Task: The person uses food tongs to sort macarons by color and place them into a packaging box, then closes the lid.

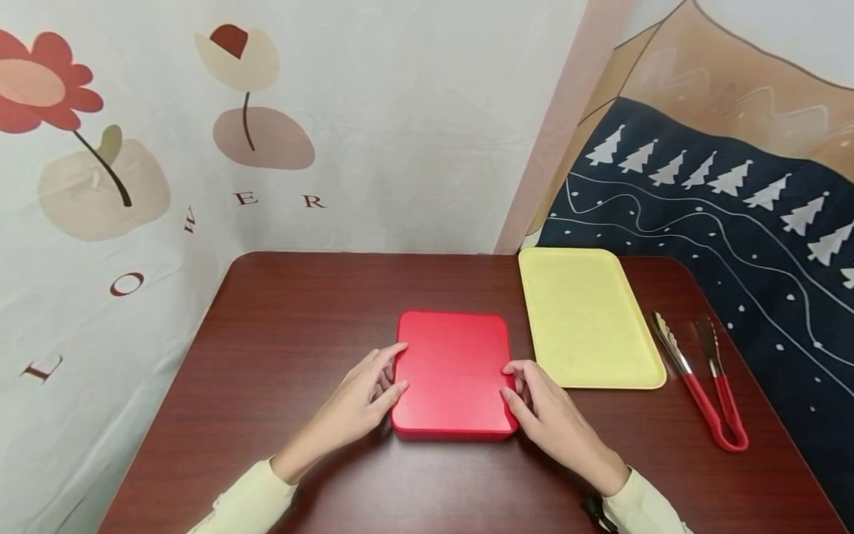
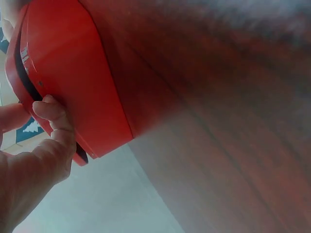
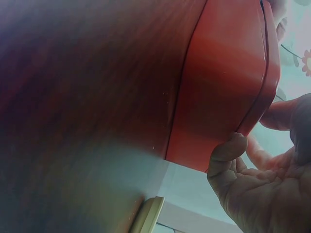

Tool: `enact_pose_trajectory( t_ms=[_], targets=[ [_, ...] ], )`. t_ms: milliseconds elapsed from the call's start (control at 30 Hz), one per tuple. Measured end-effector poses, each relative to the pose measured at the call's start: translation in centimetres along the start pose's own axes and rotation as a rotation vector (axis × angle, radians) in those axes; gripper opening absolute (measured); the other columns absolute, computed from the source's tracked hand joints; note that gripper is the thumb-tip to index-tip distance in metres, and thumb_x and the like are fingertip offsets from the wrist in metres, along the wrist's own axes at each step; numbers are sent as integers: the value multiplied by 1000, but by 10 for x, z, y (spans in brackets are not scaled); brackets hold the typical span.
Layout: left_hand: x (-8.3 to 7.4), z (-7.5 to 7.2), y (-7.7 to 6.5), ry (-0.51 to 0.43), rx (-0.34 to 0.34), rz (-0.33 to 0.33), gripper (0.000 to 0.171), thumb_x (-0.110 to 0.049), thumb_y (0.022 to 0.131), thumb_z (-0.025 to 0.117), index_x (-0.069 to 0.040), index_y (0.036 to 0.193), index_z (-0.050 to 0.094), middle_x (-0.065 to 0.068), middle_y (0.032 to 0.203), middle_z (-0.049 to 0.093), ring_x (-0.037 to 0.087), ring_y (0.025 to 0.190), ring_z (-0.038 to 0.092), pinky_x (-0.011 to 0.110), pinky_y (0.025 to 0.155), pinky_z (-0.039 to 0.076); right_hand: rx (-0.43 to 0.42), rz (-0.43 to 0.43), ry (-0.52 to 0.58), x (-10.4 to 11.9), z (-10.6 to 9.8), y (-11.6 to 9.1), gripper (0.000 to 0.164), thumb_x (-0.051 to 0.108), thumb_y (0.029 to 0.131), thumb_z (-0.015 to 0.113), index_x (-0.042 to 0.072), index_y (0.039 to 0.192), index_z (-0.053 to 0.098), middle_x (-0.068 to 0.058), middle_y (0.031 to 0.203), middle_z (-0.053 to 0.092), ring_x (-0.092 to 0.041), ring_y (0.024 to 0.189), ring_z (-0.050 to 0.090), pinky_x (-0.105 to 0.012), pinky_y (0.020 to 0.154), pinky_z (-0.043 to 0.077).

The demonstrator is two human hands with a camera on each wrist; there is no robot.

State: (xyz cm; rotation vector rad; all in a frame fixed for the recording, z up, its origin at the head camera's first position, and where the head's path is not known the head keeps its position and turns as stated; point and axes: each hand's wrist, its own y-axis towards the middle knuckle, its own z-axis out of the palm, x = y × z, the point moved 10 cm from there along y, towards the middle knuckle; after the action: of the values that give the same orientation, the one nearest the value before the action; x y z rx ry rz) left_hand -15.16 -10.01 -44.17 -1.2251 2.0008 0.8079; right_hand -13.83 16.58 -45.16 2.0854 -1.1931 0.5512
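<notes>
A red box with rounded corners lies on the table, its flat red lid (image 1: 454, 371) facing up in the head view. My left hand (image 1: 363, 393) grips the lid's left edge with thumb and fingers. On the opposite edge, my right hand (image 1: 550, 411) holds the lid the same way. In the left wrist view, a dark gap shows between the lid and the red box's side wall (image 2: 73, 68). A thinner seam runs above the box wall (image 3: 218, 87) in the right wrist view, where fingertips press at the lid's rim.
To the right of the box is a yellow tray (image 1: 587, 319), close to my right hand. Beyond it lie metal tongs with red handles (image 1: 732, 446), spread apart near the right edge of the dark wooden table (image 1: 300, 319). Printed cloths hang behind.
</notes>
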Motion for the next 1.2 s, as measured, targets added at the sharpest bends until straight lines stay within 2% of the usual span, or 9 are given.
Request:
enact_pose_trajectory(
  t_ms=[100,167,300,400,467,567,767,1000,1200],
  targets=[
    [6,1,-2,-31,-9,-45,60,-5,100,78,-3,155,54,-2,100,57,9,80,58,25,69,55,-16,5,-2,0,0,0,31,4,99,78,8,127,63,12,93,51,-2,77,51,-19,67,46],
    [12,2,-4,-61,-15,-98,59,-6,100,79,-4,153,53,-1,98,57,10,79,59,25,69,54,-13,46,30,-3,1,0,35,5,99,78,5,130,62,11,92,53,-4,76,52,-21,66,47],
    [25,9,-13,-185,25,-224,38,-17,103,79,-5,130,55,0,88,61,13,65,61,27,58,55,46,273,206,-21,9,-7,39,14,102,79,3,132,57,5,90,58,-8,74,56,-24,66,50],
    [30,19,-24,-269,118,-298,32,-27,105,77,-6,105,53,4,76,68,20,56,65,33,51,57,123,455,325,-32,18,-19,29,26,104,78,6,114,60,1,82,64,-12,66,61,-26,60,53],
    [31,25,-31,-297,180,-329,36,-32,106,75,-7,96,52,5,72,72,24,58,70,33,52,58,175,506,363,-33,23,-26,29,30,105,77,8,99,59,0,75,67,-15,60,63,-29,57,55],
    [30,28,-36,-297,217,-335,38,-34,107,74,-8,89,54,5,76,76,25,68,77,27,56,54,215,491,384,-30,25,-30,35,32,108,73,10,85,57,-1,70,69,-18,57,66,-31,56,57],
    [29,28,-40,-340,202,-351,31,-28,107,74,-8,89,58,5,81,79,24,75,80,21,53,43,194,446,350,-24,22,-32,33,28,109,71,12,84,56,5,72,70,-14,64,70,-28,64,58],
    [30,29,-43,-371,196,-379,29,-26,107,74,-8,91,58,7,85,80,25,77,80,23,55,49,119,425,299,-18,19,-36,30,22,108,71,17,82,56,10,72,64,-9,67,67,-25,64,52],
    [30,29,-44,-374,213,-385,30,-27,107,74,-7,91,59,8,84,80,25,78,80,27,58,54,111,447,350,-19,21,-38,29,21,109,70,15,84,58,9,74,65,-10,67,68,-26,66,54]
  ],
)
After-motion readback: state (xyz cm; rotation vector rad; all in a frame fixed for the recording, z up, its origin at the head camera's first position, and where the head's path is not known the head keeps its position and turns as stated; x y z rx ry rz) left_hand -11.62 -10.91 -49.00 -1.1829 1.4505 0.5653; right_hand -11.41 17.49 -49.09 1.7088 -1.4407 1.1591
